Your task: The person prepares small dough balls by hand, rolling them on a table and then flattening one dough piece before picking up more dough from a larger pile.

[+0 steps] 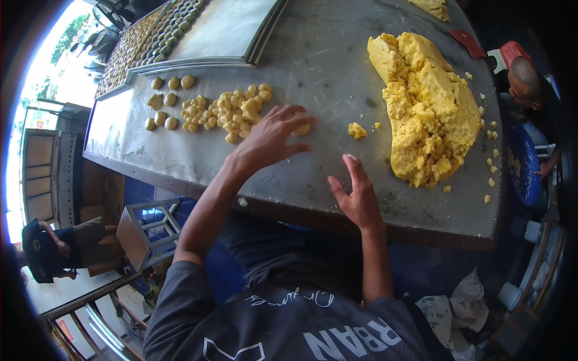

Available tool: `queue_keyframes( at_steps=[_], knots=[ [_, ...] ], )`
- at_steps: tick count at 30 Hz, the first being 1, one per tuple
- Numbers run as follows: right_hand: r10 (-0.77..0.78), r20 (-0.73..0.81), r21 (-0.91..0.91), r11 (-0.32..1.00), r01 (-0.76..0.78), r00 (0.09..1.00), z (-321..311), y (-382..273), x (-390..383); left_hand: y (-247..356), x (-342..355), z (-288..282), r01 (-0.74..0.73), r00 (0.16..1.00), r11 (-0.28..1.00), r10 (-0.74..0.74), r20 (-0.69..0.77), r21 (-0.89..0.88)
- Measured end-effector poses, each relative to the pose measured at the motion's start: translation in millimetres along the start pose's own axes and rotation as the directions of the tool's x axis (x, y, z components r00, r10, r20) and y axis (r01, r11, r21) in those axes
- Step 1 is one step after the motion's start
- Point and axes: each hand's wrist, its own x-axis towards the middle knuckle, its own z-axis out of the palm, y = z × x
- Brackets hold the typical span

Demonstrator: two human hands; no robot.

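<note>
My left hand [274, 135] reaches over the metal table [325, 66], its fingers spread. A pale dough piece [303, 129] lies beneath those fingers; I cannot tell whether they touch it. Close by the left hand sits a heap of small pale dough lumps [241, 111], with a smaller cluster [198, 114] to its left. Above the table's near edge is my right hand [358, 195], thumb and fingers apart, holding nothing. To its right rises a large crumbly yellow mass [433, 114], like dough or paste. A small yellow crumb [357, 130] lies between that mass and my left hand.
Several rounded dough balls [170, 99] lie at the left. Behind them stand a flat tray [211, 36] and rows of small balls [171, 30]. A red scraper-like sheet [467, 43] is at the far right. One person [530, 90] sits beside a blue basin [522, 162]; another stands left.
</note>
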Motion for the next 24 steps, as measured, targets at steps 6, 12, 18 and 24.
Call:
queue_keyframes(
  at_steps=[6, 12, 18, 24],
  knots=[
    [-0.021, -0.003, -0.004, 1.0, 0.021, 1.0, -0.4, 2.8, -0.3, 8.6, 7.8, -2.8, 0.047, 0.989, 0.999, -0.05, -0.137, -0.025],
    [-0.017, 0.002, -0.008, 1.0, 0.017, 1.0, -0.5, 1.7, -0.6, 1.8, 5.9, -1.4, 0.066, 0.998, 0.987, -0.062, 0.034, -0.146],
    [0.022, -0.002, 0.014, 1.0, -0.022, 1.0, 0.4, 0.4, -2.8, 3.2, 5.3, -6.3, 0.156, 0.983, 0.97, -0.136, 0.12, -0.186],
    [0.036, 0.004, 0.035, 0.999, -0.036, 0.999, 3.6, 1.9, -4.5, -3.1, -2.2, 2.5, 0.04, 0.999, 0.996, -0.039, 0.013, -0.083]
  ],
)
